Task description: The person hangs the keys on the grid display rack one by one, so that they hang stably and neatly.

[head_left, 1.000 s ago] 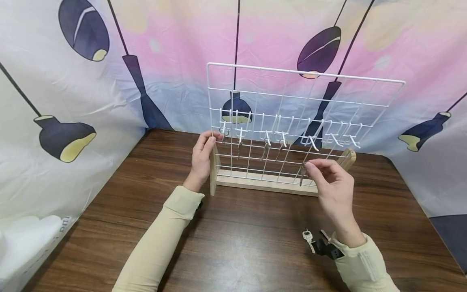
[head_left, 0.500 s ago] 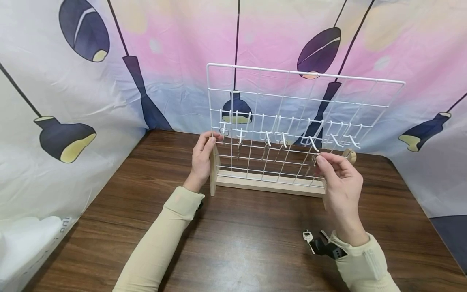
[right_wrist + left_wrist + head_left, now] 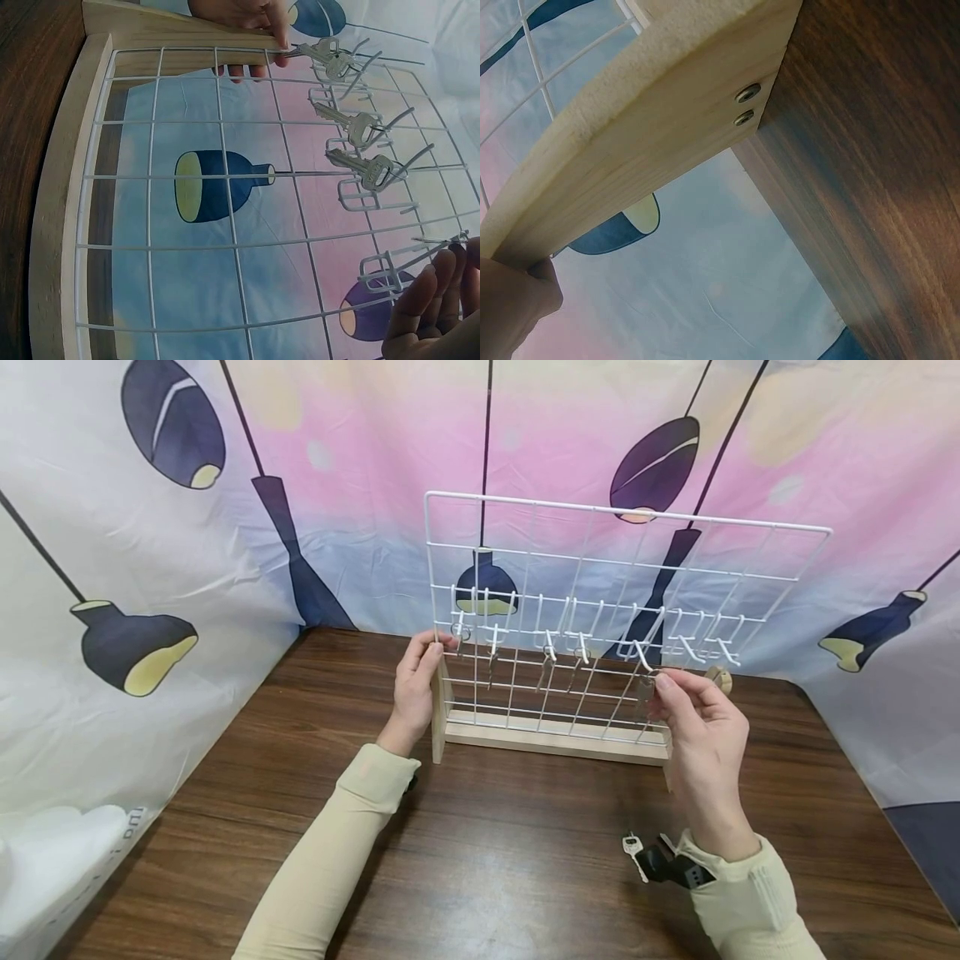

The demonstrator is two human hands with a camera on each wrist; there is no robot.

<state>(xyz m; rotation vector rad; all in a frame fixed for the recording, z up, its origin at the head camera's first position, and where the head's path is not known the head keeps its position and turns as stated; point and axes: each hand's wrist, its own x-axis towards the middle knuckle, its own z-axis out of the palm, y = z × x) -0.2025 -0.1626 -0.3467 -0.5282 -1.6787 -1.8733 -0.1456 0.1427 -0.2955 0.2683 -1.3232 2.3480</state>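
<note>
A white wire-grid rack [image 3: 555, 742] stands upright on a wooden base. My left hand [image 3: 414, 689] grips the top of its left wooden side post [image 3: 439, 710], also visible in the left wrist view. My right hand [image 3: 705, 735] pinches a key [image 3: 643, 692] by its ring, right at the tip of a white hook [image 3: 640, 653]; whether the ring sits over the tip cannot be made out. Several keys hang by rings from hooks further left, among them a silver key [image 3: 367, 171] in the right wrist view. To the right are two bare hooks [image 3: 690, 649].
On the dark wooden table [image 3: 480, 868], a loose key [image 3: 633, 857] lies beside my right cuff, with another partly hidden near it. White packaging [image 3: 67, 860] stands at the left edge. A printed cloth [image 3: 360, 468] hangs behind the rack.
My right hand has carried the key up and to the right, from below the hook row to the hook's tip. The left hand has stayed on the post.
</note>
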